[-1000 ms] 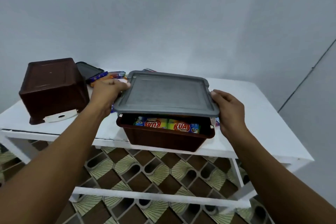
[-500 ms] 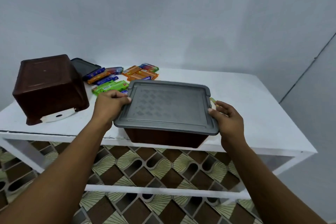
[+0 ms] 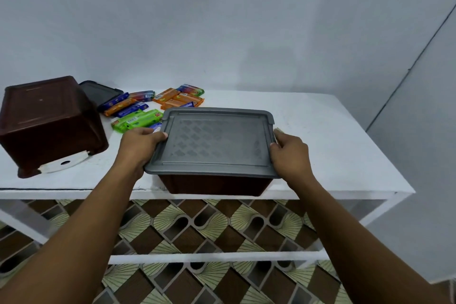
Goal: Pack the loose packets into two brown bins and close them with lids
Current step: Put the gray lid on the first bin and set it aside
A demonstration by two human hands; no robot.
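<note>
Grey lid (image 3: 214, 140) on brown bin (image 3: 214, 186): left grip (image 3: 140, 140), right grip (image 3: 288, 153) are clasping its sides; pressing evenly is likely seating it.

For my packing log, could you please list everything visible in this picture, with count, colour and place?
white table: one, white, across the middle of the view.
front brown bin: one, dark brown, at the table's front edge, centre.
grey lid: one, grey, on top of the front brown bin.
overturned brown bin: one, dark brown, bottom up on the table's left.
dark lid: one, dark grey, behind the overturned brown bin, partly hidden.
loose packets: several, orange, blue and green, on the table between the bins.
floor: brown and cream pattern, below the table.
left hand: one, grips the grey lid's left edge.
right hand: one, grips the grey lid's right edge.
</note>
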